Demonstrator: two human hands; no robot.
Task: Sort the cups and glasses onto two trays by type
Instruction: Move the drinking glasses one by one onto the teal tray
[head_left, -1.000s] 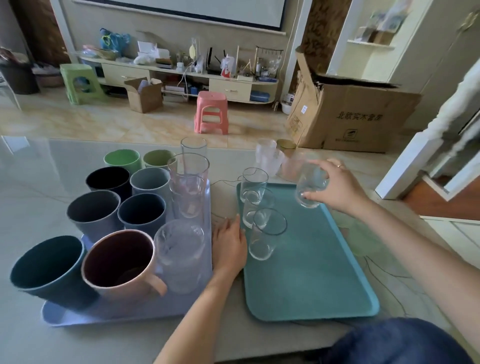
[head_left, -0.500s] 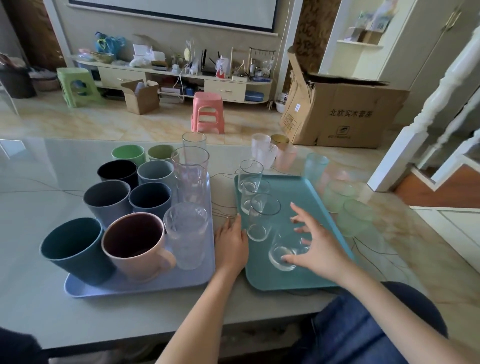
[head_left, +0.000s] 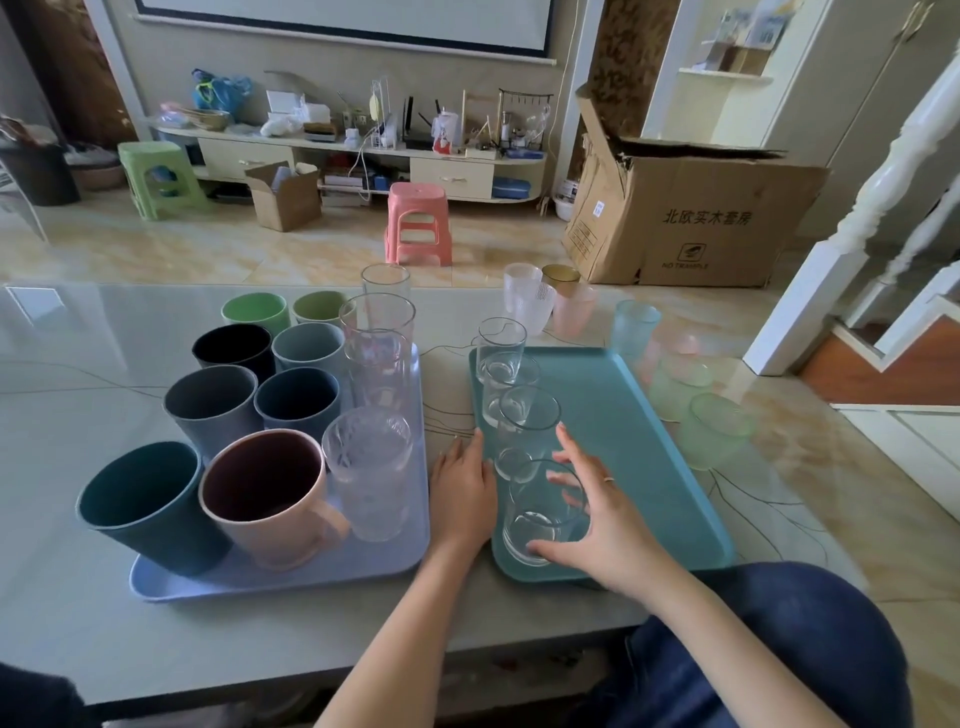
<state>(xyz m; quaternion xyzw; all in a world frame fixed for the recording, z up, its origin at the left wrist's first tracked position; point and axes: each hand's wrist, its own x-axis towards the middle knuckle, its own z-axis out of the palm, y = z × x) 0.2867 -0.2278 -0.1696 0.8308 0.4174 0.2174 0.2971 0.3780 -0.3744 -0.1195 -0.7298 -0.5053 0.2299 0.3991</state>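
On the grey counter (head_left: 78, 597) sat a lavender tray (head_left: 270, 577) crowded with opaque cups and some clear ribbed tumblers, beside a teal tray (head_left: 654, 467) bearing a row of plain clear glasses down its left edge. The left hand (head_left: 462, 488) lay flat between the trays, fingers extended and holding nothing. The right hand (head_left: 602, 525) had its fingers spread loosely around the nearest glass (head_left: 540, 514), short, round and empty, standing upright at the teal tray's near left corner.

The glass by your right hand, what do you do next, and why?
Probably let go and lift the right hand away: the glass already stands upright on the green tray, in line with three others, and the fingers look spread around it.
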